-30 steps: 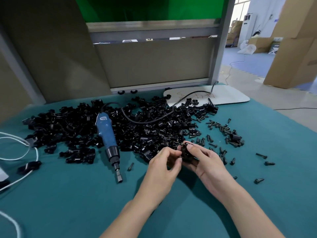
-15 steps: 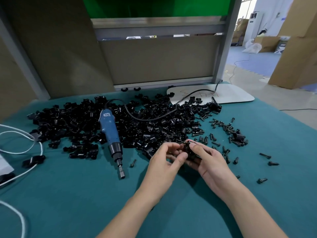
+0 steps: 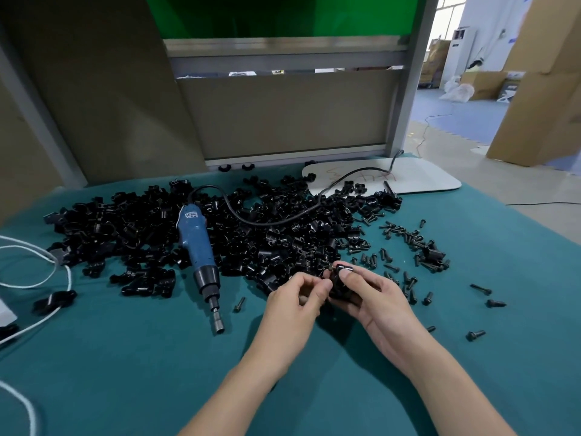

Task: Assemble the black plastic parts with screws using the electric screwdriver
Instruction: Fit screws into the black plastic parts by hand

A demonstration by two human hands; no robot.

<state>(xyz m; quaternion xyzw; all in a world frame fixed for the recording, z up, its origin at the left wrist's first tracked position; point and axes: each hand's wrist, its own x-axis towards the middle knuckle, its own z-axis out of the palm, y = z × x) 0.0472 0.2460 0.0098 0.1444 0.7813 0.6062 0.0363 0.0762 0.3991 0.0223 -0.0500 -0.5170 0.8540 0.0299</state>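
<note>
My right hand point(image 3: 371, 297) grips a small black plastic part point(image 3: 341, 278) just in front of the big pile of black parts point(image 3: 251, 237). My left hand point(image 3: 295, 298) pinches at the left side of that same part with thumb and fingertips; whether a screw sits between them is hidden. The blue electric screwdriver point(image 3: 201, 259) lies on the green cloth left of my hands, tip toward me, untouched. Loose black screws point(image 3: 408, 247) are scattered to the right of the pile.
A black cable point(image 3: 283, 215) runs from the screwdriver over the pile to a white board point(image 3: 418, 179) at the back right. White cords point(image 3: 37, 278) loop at the left edge. A grey partition stands behind the table. Single screws point(image 3: 476, 335) lie at the right.
Both hands stay together on the part, with small finger shifts only. The view has tilted slightly; the screwdriver has not moved.
</note>
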